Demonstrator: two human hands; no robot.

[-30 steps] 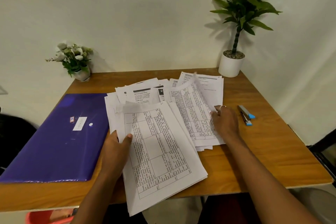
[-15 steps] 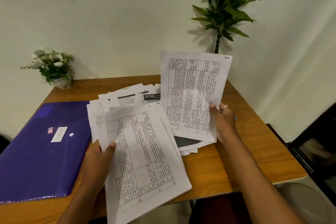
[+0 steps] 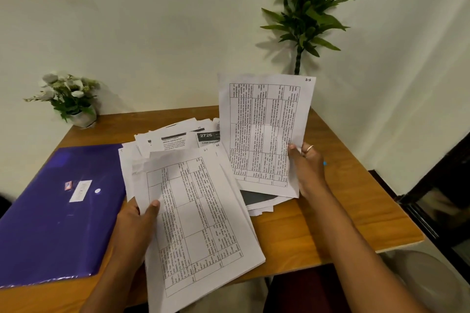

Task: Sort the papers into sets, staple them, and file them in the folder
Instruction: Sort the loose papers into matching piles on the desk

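The raised white paper sheet (image 3: pixel 264 132) and the lower white paper stack (image 3: pixel 203 211) both carry black gridded tables filled with fine black text. A black banner (image 3: pixel 206 136) behind them shows white digits. The glossy purple plastic folder (image 3: pixel 50 223) bears a white label (image 3: pixel 81 190). The brown wooden table (image 3: pixel 343 211) shows warm grain, and the tall leafy plant (image 3: pixel 307 7) is dark green.

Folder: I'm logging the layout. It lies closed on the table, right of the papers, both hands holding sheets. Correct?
Not quite. The head view shows the folder left of the papers, closed on the table, left hand and right hand holding sheets.
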